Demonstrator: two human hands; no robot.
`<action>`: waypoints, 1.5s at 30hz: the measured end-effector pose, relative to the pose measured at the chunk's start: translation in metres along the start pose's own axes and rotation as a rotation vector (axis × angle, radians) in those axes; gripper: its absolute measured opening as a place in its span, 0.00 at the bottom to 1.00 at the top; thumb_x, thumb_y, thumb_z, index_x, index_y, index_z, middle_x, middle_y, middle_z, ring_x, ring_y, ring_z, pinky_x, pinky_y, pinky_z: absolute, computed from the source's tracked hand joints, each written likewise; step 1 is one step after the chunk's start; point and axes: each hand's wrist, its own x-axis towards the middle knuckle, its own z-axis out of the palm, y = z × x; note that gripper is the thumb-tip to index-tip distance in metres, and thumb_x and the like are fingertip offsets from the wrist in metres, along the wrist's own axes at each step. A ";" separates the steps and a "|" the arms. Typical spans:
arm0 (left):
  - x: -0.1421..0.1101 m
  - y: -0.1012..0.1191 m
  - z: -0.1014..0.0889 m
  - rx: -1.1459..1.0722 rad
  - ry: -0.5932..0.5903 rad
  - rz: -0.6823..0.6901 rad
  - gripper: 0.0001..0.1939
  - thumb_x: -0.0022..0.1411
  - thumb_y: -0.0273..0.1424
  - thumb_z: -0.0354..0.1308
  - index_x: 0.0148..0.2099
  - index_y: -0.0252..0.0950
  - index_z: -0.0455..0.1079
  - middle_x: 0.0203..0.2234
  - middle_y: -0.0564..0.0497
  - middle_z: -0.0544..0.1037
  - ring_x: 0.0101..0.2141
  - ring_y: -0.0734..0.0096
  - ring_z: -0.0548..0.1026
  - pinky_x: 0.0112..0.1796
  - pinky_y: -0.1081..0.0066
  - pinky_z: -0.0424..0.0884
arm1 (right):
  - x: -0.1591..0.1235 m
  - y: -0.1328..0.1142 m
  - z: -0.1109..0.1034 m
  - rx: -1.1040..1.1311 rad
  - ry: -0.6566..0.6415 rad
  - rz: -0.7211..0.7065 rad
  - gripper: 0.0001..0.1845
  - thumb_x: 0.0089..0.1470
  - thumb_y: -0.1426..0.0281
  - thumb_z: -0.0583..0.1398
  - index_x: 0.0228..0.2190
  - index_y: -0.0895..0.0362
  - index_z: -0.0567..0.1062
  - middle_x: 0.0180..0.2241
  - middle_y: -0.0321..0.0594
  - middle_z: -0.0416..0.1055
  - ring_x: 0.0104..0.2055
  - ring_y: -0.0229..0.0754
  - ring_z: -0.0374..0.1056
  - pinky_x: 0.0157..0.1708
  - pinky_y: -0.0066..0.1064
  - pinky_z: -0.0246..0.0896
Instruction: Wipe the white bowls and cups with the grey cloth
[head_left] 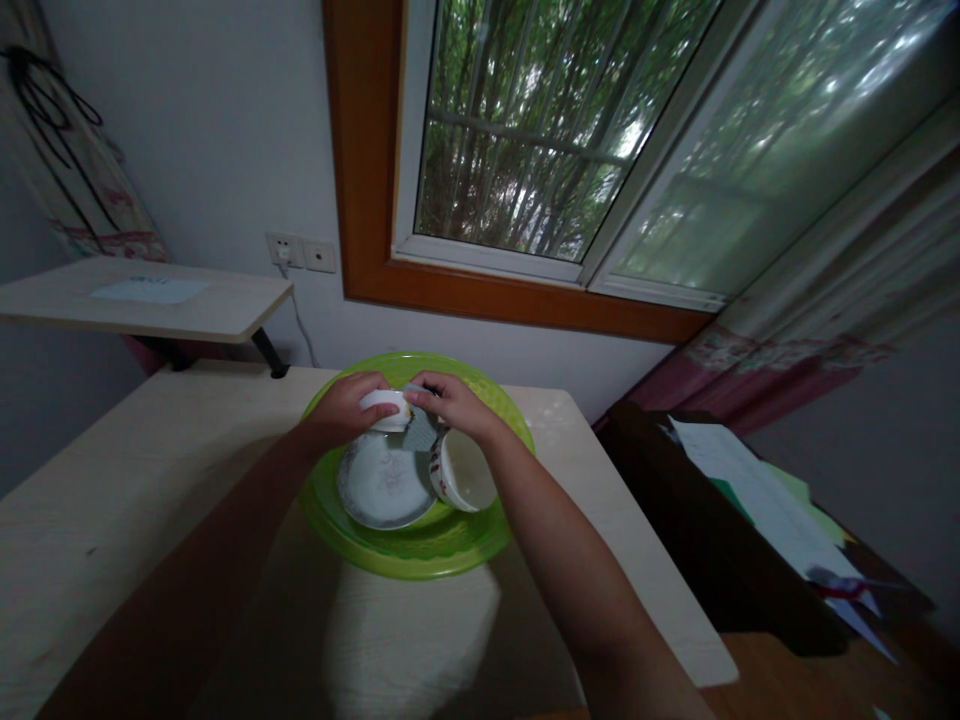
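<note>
My left hand [349, 405] grips a small white bowl [390, 411] by its side, thumb across the front. In my right hand [454, 402] a grey cloth [422, 430] is pinched, and it touches the right edge of that bowl. Both hands are above a green plastic basin [420, 566]. Inside the basin lies a white plate [385, 482] with a faint pattern. A larger white bowl [466, 472] with red decoration leans on its side beside the plate, partly behind my right wrist.
The basin stands on a pale wooden table [405, 640]. A raised shelf [150, 300] with a paper sheet is at the left. Wall sockets [301, 252] with a plugged cord are behind. To the right, papers [757, 490] lie on a dark surface below the window.
</note>
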 end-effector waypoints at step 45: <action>0.001 -0.001 0.002 0.057 -0.008 0.008 0.21 0.60 0.49 0.56 0.37 0.35 0.71 0.30 0.50 0.75 0.33 0.66 0.72 0.36 0.69 0.64 | 0.002 0.008 0.004 -0.006 0.036 -0.020 0.14 0.54 0.60 0.60 0.35 0.58 0.74 0.30 0.33 0.68 0.31 0.35 0.61 0.31 0.25 0.55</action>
